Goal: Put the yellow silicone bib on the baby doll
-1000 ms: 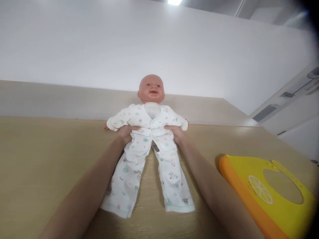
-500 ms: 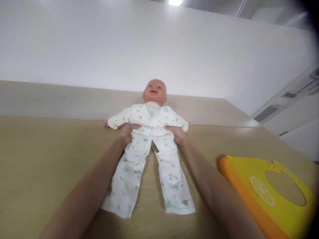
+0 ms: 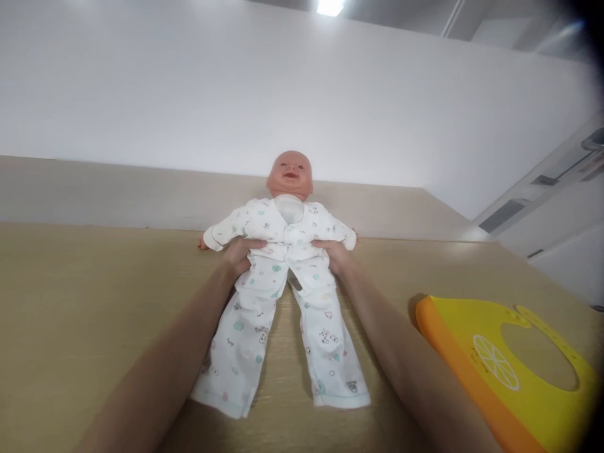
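Observation:
A baby doll in a white printed top and trousers lies on a light wooden table, head towards the low back ledge. My left hand grips the doll's waist on its left side, thumb on the front. My right hand grips the waist on the other side. Both hands are closed round the torso, with the fingers behind it hidden. The trouser legs lie flat and spread towards me between my forearms.
A yellow and orange silicone bib with a lemon-slice print lies on the table at the right. A white wall rises behind the ledge. A pale door or cabinet front stands at the far right.
The doll's head and upper body have tipped back and sunk lower towards the ledge. My hands have stayed at its waist.

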`<state>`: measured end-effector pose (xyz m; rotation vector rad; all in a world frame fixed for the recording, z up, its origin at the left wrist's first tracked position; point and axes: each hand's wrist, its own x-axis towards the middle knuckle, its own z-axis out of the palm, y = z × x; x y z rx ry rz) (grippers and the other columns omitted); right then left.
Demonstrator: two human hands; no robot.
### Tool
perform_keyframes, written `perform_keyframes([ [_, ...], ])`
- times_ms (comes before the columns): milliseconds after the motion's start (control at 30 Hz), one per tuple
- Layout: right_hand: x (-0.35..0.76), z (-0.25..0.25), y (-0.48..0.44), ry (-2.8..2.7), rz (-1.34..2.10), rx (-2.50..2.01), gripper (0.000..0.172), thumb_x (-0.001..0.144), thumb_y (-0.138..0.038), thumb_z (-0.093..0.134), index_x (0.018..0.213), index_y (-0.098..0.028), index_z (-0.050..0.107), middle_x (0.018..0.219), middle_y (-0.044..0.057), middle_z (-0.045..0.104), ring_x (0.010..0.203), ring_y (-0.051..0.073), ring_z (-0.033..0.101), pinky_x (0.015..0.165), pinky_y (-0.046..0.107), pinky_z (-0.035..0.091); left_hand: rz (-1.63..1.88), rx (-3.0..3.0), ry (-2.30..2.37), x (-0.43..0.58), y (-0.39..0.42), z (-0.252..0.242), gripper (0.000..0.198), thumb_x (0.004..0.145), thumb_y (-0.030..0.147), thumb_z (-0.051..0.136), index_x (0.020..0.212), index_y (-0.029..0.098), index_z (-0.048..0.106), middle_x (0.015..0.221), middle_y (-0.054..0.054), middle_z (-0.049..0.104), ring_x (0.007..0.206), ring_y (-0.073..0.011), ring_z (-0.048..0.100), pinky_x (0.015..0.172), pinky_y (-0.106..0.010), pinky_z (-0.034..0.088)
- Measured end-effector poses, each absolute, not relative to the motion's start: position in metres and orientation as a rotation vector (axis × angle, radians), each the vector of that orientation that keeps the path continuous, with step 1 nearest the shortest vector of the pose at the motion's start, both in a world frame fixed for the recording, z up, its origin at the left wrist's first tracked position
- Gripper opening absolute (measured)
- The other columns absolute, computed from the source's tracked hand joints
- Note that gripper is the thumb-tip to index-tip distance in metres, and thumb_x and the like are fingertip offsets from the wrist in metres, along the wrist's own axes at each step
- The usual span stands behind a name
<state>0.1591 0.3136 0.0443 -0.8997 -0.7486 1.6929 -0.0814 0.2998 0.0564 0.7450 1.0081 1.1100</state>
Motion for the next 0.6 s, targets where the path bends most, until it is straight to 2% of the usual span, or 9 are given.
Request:
perform_keyframes([
  [200,0.1603,0.0439,0.3139,-0.747,1.722,-0.921,0.048,0.055,-0.003,0.074,0.100,-0.014,0.065,0.095,0.007,0.075,0.096,0.024,0.069,0.093,0.037,0.053,1.100,0.712,1.046,-0.0814,0.3025,0.0555,0.040,0.051,0.007,0.081,0.090,0.009,0.073,0.080,-0.011,0.077,0.071,-0.0277,0.073,0.064,-0.034,0.059],
  [367,0.1593,0.0417,0.3169,-0.778,1.687,-0.925,0.042,0.053,-0.005,0.074,0.093,-0.016,0.068,0.092,0.007,0.075,0.093,0.026,0.069,0.086,0.039,0.055,1.099,0.648,1.091,-0.0818,0.3021,0.0552,0.028,0.052,0.002,0.078,0.079,0.010,0.074,0.072,-0.008,0.076,0.063,-0.0235,0.071,0.062,-0.032,0.059],
  [467,0.1586,0.0409,0.3179,-0.796,1.663,-0.934,0.036,0.051,-0.007,0.073,0.086,-0.016,0.070,0.086,0.005,0.075,0.089,0.026,0.069,0.083,0.037,0.054,1.075,0.636,1.089,-0.0823,0.3026,0.0545,0.021,0.054,0.001,0.076,0.073,0.011,0.073,0.071,-0.009,0.076,0.067,-0.0246,0.072,0.065,-0.033,0.059],
  [600,0.1586,0.0397,0.3190,-0.820,1.660,-0.889,0.040,0.047,-0.009,0.074,0.087,-0.015,0.070,0.087,0.005,0.075,0.087,0.026,0.069,0.082,0.037,0.054,1.057,0.604,1.098,-0.0824,0.3034,0.0556,0.018,0.055,-0.003,0.075,0.068,0.010,0.072,0.067,-0.009,0.074,0.066,-0.0246,0.072,0.065,-0.032,0.058],
])
